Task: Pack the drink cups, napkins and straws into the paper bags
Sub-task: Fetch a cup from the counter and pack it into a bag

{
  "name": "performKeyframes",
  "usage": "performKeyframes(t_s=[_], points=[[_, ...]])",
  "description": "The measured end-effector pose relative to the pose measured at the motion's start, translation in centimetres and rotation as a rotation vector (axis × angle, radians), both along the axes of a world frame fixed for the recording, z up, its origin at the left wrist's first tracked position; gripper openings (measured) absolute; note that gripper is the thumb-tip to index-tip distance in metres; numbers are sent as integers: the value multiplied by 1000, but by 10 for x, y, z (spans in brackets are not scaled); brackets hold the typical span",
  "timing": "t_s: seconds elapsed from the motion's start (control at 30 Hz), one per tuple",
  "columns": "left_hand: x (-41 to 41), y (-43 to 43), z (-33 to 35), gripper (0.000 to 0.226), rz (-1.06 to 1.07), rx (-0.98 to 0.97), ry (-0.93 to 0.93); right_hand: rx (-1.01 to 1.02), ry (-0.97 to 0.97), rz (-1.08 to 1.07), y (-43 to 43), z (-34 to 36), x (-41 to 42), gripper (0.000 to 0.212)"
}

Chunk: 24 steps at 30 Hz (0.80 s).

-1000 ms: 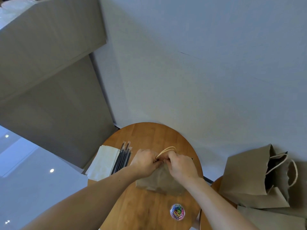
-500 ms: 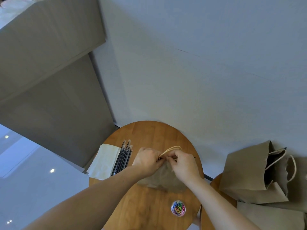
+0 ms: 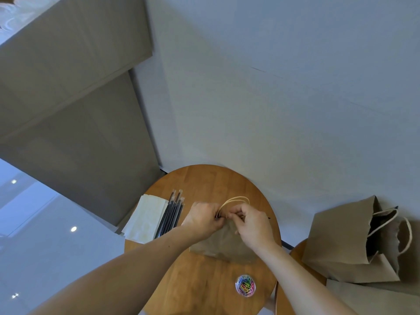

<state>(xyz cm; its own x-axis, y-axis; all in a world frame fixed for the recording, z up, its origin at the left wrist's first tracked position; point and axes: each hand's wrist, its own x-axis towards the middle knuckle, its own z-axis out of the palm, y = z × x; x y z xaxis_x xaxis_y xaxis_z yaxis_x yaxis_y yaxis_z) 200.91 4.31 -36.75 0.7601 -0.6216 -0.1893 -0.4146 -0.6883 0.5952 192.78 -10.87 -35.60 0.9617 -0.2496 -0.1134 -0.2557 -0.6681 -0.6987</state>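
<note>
Top of paper bag [image 3: 223,247] in pinch of left hand [image 3: 202,220] and right hand [image 3: 253,227]; mouth hidden.

Legible writing: none. The brown paper bag [image 3: 222,246], which my left hand [image 3: 202,220] and right hand [image 3: 252,226] pinch at its top, shows me a plain face. The napkins [image 3: 147,220], at nine o'clock from my hands, bear only a faint pale blotch, too washed out to read. Any print on the wrappers of the straws [image 3: 171,215] just beside them is too small to tell. The tub of paper clips [image 3: 245,285], at five o'clock, shows colours only. The standing bag [image 3: 341,242], at three o'clock, is likewise plain.
</note>
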Motion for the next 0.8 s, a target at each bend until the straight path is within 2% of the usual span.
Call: performKeyframes(t_s=[0.13, 0.4, 0.5, 0.6, 0.8], points=[[2, 1, -1, 18, -26, 9, -17, -131, -41, 83, 0, -1, 3, 15], [6, 3, -3, 18, -63, 11, -34, -347, -323, 174, 1, -4, -5, 3], [3, 4, -6, 17, -37, -14, -27, -360, -246, 197, -1, -5, -4, 11], [0, 5, -8, 17, 0, -15, -3, -405, -43, 237, -1, -5, 0, 21], [-4, 3, -8, 20, 9, 23, 16, -478, 145, 221, 4, 3, 6, 19]])
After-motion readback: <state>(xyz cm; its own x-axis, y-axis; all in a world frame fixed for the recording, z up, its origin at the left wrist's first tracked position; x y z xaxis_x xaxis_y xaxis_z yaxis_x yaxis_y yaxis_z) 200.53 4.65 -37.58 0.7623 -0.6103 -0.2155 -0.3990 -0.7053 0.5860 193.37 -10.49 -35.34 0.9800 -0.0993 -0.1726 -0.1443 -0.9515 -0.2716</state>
